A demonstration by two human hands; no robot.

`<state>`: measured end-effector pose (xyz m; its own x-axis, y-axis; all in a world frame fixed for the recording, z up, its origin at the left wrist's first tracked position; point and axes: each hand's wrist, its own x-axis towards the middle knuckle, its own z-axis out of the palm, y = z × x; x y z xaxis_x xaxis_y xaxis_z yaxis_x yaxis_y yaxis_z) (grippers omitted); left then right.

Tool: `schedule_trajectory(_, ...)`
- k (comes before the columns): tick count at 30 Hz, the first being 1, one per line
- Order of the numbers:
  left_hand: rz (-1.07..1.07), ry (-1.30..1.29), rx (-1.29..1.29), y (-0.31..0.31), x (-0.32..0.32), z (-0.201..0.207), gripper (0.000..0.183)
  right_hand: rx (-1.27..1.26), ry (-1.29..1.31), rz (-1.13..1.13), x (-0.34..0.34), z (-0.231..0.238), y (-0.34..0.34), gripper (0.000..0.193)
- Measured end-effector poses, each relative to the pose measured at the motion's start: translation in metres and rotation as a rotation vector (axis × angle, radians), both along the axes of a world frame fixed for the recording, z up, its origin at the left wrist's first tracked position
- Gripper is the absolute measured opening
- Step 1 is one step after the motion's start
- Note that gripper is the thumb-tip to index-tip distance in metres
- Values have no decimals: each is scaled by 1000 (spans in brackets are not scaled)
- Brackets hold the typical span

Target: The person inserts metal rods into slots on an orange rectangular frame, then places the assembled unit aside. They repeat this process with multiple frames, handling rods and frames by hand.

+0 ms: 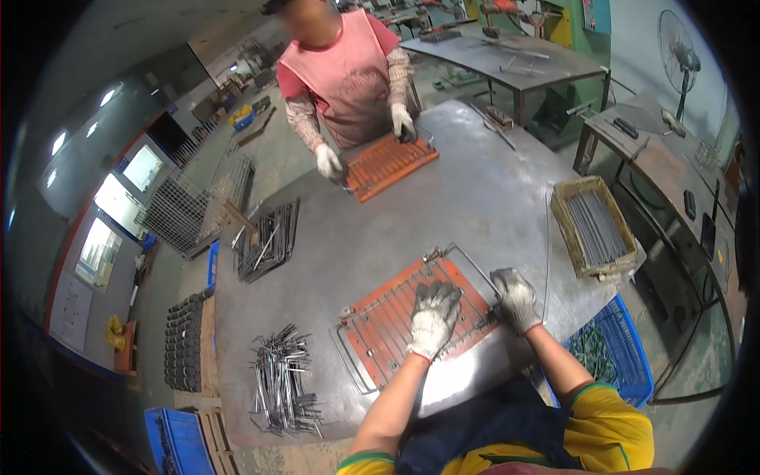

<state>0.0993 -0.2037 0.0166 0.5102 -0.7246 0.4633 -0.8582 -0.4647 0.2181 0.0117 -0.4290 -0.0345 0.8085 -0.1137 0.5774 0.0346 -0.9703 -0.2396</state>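
Note:
An orange jig plate [378,305] lies in front of me on the metal table, with several thin metal rods laid across it. A bent wire frame [473,265] loops out past both ends of the plate. My left hand [434,317], in a white glove with dark fingers, rests flat on the rods with its fingers stretched out. At the plate's right end, my gloved right hand [516,301] closes round the corner of the wire frame; its fingertips are partly hidden.
Across the table [332,237] a co-worker holds a second orange jig [392,166]. Bent rods [285,380] lie in a heap at the left, below stacked wire frames [267,239]. A box of straight rods [594,226] stands right, above a blue crate [625,348].

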Motion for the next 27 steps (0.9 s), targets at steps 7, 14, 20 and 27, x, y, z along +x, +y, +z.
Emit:
schedule_trajectory(7,-10,-26,23,1,-6,9,33,22,99,-25,-3,-12,-5,42)
schedule_trajectory(14,-10,-28,31,1,-6,15,32,51,124,-42,-2,-15,-4,41)
schedule_trajectory(20,-13,89,8,3,-3,12,32,-19,-20,-43,1,-14,-1,34)
schedule_trajectory(27,5,107,26,1,-7,14,32,33,6,-19,-1,-11,-3,38)
